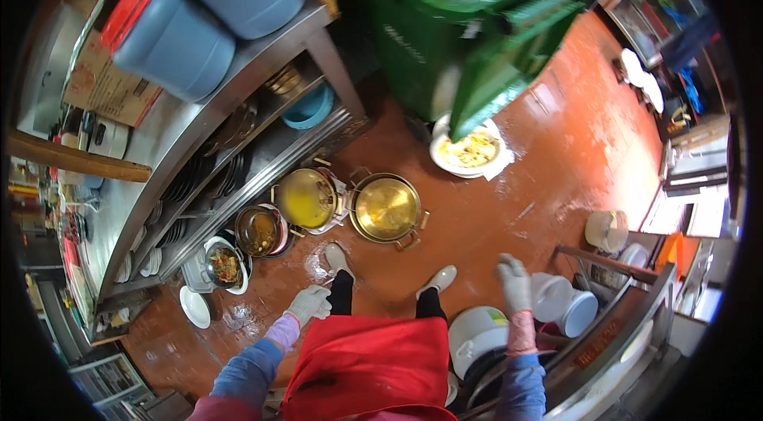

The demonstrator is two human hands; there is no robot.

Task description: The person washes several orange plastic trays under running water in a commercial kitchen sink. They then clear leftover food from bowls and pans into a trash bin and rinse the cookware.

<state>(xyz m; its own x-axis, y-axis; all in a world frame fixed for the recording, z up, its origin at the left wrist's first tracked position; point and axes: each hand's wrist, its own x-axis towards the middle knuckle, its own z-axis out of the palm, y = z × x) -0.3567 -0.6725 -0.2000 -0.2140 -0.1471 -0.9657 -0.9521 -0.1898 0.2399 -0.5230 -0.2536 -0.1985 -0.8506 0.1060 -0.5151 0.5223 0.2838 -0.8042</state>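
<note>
My left hand point(308, 305), in a pale knit glove, is held low left of the red apron point(369, 361) with its fingers curled. A thin light sliver shows by its fingertips; whether it is gripped is unclear. Out to the right, my gloved right hand point(514, 284) reaches forward over the floor with nothing visible in it. Ahead of my shoes sits a brass-coloured two-handled pan point(387, 208). Left of it are a pot with yellow contents point(307, 199), a dark pan with brown liquid point(257, 231) and a black bowl of food scraps point(225, 266).
A green wheeled bin point(417, 45) holding food waste stands ahead, its lid hanging down. Below the lid is a white basin of scraps point(468, 150). A steel shelf counter point(197, 129) carries blue red-lidded tubs point(173, 42) on the left. A white pot point(477, 334) and buckets point(578, 311) sit right.
</note>
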